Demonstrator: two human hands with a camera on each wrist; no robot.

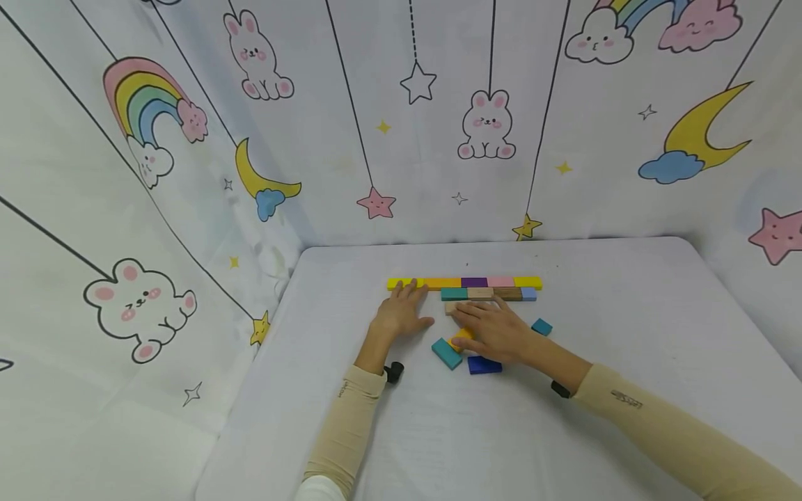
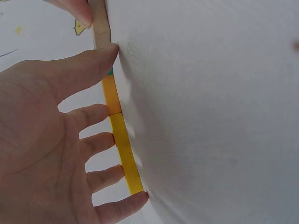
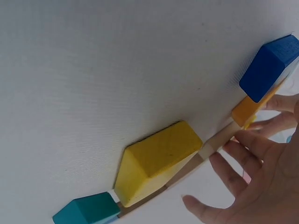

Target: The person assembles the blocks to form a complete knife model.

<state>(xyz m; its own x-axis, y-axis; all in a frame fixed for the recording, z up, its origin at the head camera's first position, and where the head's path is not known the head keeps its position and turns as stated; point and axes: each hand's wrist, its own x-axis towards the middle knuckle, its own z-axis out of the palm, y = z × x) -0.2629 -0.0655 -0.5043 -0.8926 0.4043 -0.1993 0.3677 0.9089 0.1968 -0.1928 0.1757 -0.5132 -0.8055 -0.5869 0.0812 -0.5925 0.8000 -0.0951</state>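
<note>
My left hand (image 1: pixel 396 316) lies at the left end of a row of blocks, fingers spread. Its fingertips touch a yellow block (image 2: pixel 126 151) and an orange block (image 2: pixel 111 91). My right hand (image 1: pixel 498 328) rests with extended fingers on a bare-wood block (image 1: pixel 450 307), partly covering it. That block sits in front of a second row with a teal block (image 1: pixel 454 294), a light wood block (image 1: pixel 480 293), a brown block (image 1: pixel 507 293) and a light blue block (image 1: pixel 529 294). Near the right thumb is a loose orange block (image 1: pixel 462 337).
Loose around the right hand lie a teal block (image 1: pixel 446 353), a dark blue block (image 1: pixel 485 364) and a smaller-looking teal block (image 1: pixel 541 326). A yellow block (image 3: pixel 161 156) shows in the right wrist view. Behind the white table (image 1: pixel 564 445) hangs a patterned cloth (image 1: pixel 426 153).
</note>
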